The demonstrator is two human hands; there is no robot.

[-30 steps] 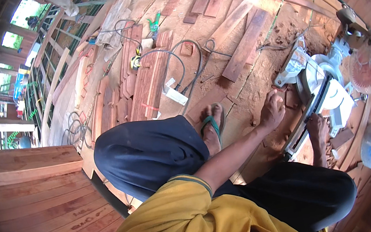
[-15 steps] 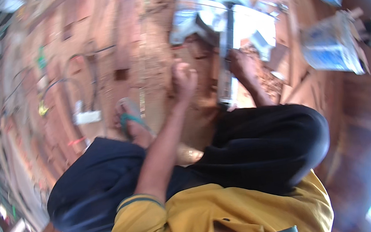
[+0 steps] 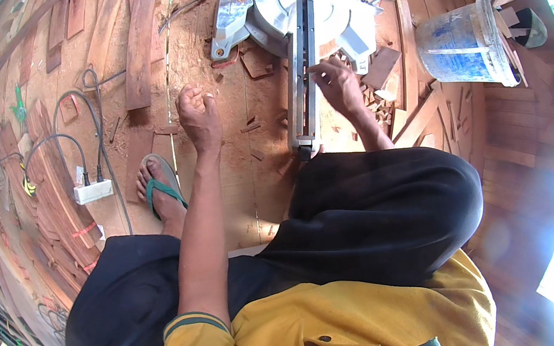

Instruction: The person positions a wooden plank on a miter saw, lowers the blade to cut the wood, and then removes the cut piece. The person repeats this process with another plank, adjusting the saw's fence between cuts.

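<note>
My left hand (image 3: 198, 116) is hovering above the floor (image 3: 238, 179), its forearm stretching straight forward, its fingers curling into a loose fist; I cannot tell whether anything small is hiding inside. My right hand (image 3: 341, 87) is bending in from beyond my knee, palm turning inward, fingers half folding at the edge of the saw's long slotted arm (image 3: 298, 108); I cannot tell whether they are pinching anything there. The mitre saw (image 3: 268, 26) is standing just ahead of both hands, its rounded, smooth metal base shining silver and a narrow dark slot running down that arm. Rough reddish-brown wood offcuts (image 3: 381, 109) are lying just right of my right hand, beside a flat dark wooden piece (image 3: 382, 68). Farther right, a scuffed, translucent plastic bucket (image 3: 456, 47) is tilting. Powdery sawdust is coating the boards around my left hand, and a smooth-faced plank (image 3: 145, 49) is lying ahead of it.
</note>
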